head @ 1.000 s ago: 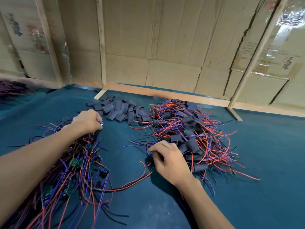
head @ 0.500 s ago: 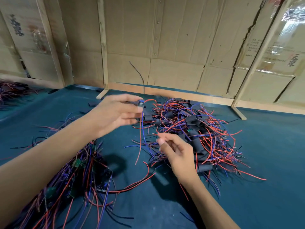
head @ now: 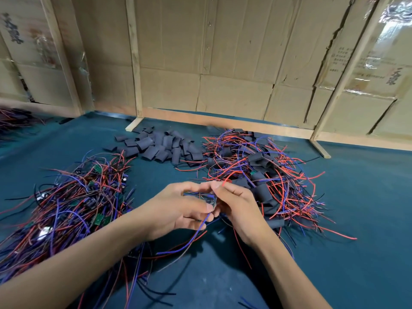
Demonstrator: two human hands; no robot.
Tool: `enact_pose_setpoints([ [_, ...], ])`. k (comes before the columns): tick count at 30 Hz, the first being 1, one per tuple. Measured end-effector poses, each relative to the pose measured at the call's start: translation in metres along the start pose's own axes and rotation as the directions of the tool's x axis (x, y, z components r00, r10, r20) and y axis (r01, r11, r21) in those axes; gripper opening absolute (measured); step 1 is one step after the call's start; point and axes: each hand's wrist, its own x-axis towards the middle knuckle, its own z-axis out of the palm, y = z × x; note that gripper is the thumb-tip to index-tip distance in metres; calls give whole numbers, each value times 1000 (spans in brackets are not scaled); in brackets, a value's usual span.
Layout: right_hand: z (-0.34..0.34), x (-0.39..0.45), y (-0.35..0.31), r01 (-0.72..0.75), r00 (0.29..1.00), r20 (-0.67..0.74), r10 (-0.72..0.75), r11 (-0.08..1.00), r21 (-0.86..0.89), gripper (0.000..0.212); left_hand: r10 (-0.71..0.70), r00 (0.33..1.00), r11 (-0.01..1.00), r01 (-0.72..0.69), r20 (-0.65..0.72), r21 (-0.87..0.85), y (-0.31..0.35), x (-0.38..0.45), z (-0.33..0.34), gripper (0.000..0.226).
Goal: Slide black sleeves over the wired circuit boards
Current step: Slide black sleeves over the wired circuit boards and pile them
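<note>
Item: wired circuit board point(head: 210, 200), held above the worktop point(head: 356, 253) between my hands. Left hand point(head: 178, 208) grips the board; right hand point(head: 236, 208) pinches its wires. Sleeve on it: I cannot tell. Orientation and long axis: too blurred.
Done: sleeved pile point(head: 263, 175), right.
Left: bare boards point(head: 73, 201); loose black sleeves point(head: 156, 146) behind.

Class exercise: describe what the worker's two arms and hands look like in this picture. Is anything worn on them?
Both forearms are bare as far as the frame shows: no sleeves in view. The left hand and right hand wear no gloves, and no rings, watch or wristbands are visible. Fingernails look short and unpainted.
</note>
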Motion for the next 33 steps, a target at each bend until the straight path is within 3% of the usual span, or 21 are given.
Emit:
enact_pose_setpoints([
  [6,1,0,-10,-93,995,-14,100,962,257,27,-127,992,976,126,-10,180,-17,-21,8,36],
  [10,2,0,-14,-223,974,63,220,857,465,37,-134,991,978,130,13,162,-34,-35,32,6],
  [14,-3,1,-14,-269,959,108,261,727,632,40,-159,978,950,115,132,291,-37,-32,43,10],
  [17,-8,3,-16,-248,956,74,284,648,720,35,-245,943,894,131,223,428,-23,-18,36,15],
  [20,-13,5,-17,-160,962,-22,271,633,757,33,-327,911,754,90,253,651,6,7,15,3],
  [23,-19,8,-15,-65,963,-124,241,651,757,28,-249,961,583,49,122,811,44,39,-19,10],
  [25,-22,9,-14,-7,960,-181,214,664,748,24,-17,999,615,39,-36,787,62,60,-41,10],
  [26,-24,10,-13,13,958,-204,202,679,734,22,129,981,645,28,-145,764,68,70,-51,10],
  [28,-26,9,-13,45,957,-239,166,727,685,21,347,869,613,73,-352,786,70,92,-70,21],
  [30,-26,9,-12,67,960,-251,122,771,634,15,371,811,480,251,-453,841,64,109,-83,43],
  [33,-25,9,-11,50,973,-209,98,795,604,13,283,794,360,432,-538,827,48,130,-96,65],
])
